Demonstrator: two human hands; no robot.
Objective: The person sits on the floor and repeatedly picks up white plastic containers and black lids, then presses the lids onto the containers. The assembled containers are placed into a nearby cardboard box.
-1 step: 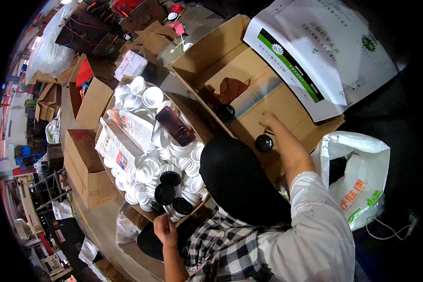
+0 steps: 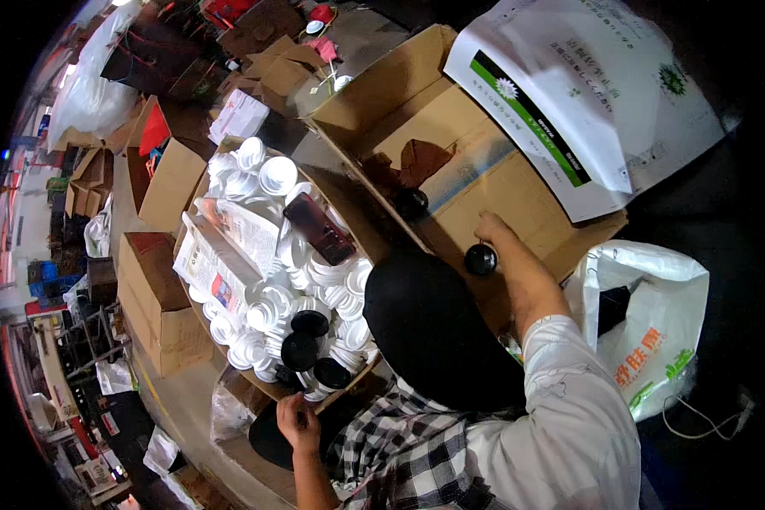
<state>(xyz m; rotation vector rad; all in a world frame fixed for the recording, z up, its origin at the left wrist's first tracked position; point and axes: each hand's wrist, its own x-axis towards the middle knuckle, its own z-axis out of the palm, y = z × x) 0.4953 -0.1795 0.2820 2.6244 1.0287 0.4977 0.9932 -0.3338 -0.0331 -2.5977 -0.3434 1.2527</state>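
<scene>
My right hand (image 2: 495, 230) reaches into a large open cardboard box (image 2: 346, 96), its fingers curled together. Right beside it is a shiny black round cap (image 2: 480, 259); whether the fingers touch it I cannot tell. Farther left in that box lies another black round piece (image 2: 410, 202). Low in the view, my left hand (image 2: 297, 422) is closed at the near edge of a carton of white round plastic caps (image 2: 268, 308). What its fingers hold, if anything, is hidden. Several black round caps (image 2: 299, 350) rest on the white ones just beyond it.
A dark phone (image 2: 319, 229) and folded printed paper (image 2: 218, 255) lie on the white caps. A printed white sheet (image 2: 561, 110) covers the big box's far right side. At right stands a white plastic bag (image 2: 684, 293); smaller cardboard boxes (image 2: 183, 336) stand left.
The whole view has shifted slightly. My right hand is a little lower beside the black cap, and the left hand's fingers have changed their curl slightly.
</scene>
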